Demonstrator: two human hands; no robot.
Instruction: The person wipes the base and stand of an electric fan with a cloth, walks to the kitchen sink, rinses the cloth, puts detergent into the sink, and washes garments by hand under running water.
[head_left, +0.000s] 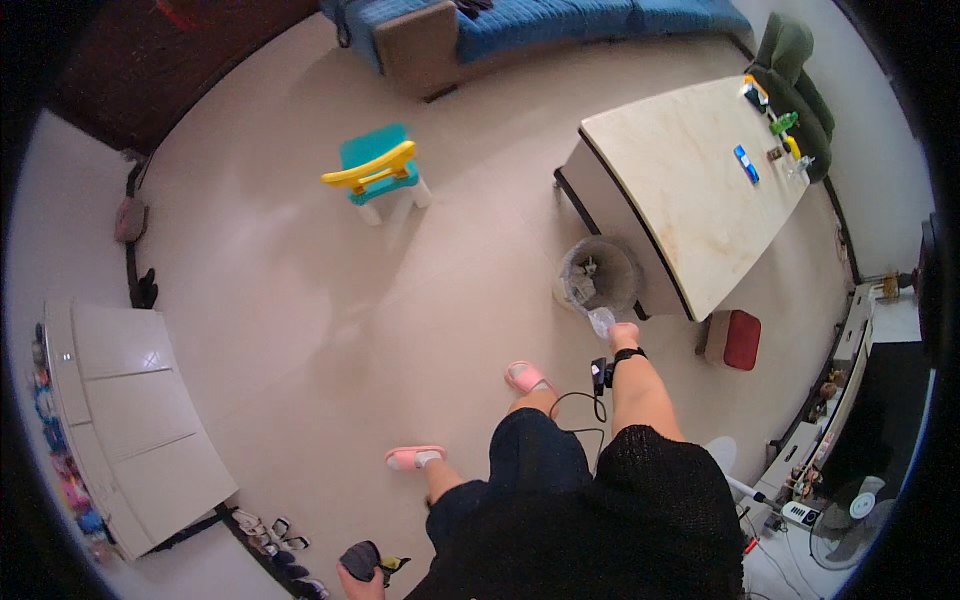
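My right hand (624, 334), a black wrist strap behind it, is closed on a piece of clear plastic (601, 321). The plastic meets the near rim of a round waste bin (640, 281); whether it belongs to the bin's liner I cannot tell. Crumpled pale waste (582, 286) lies inside the bin. At the bottom edge, my left hand (363, 586) grips a dark grey rounded object (361, 560). A yellow-and-black piece (391, 565) sticks out beside it, too small to identify. Part of this hand is cut off by the picture's edge.
A marble-topped table (675, 172) stands beyond the bin, with a blue packet (746, 165) and bottles. A red-topped stool (741, 340) sits right of it. Farther off are a teal-and-yellow child's chair (379, 169) and a blue sofa (555, 26). A fan (847, 517) is at lower right.
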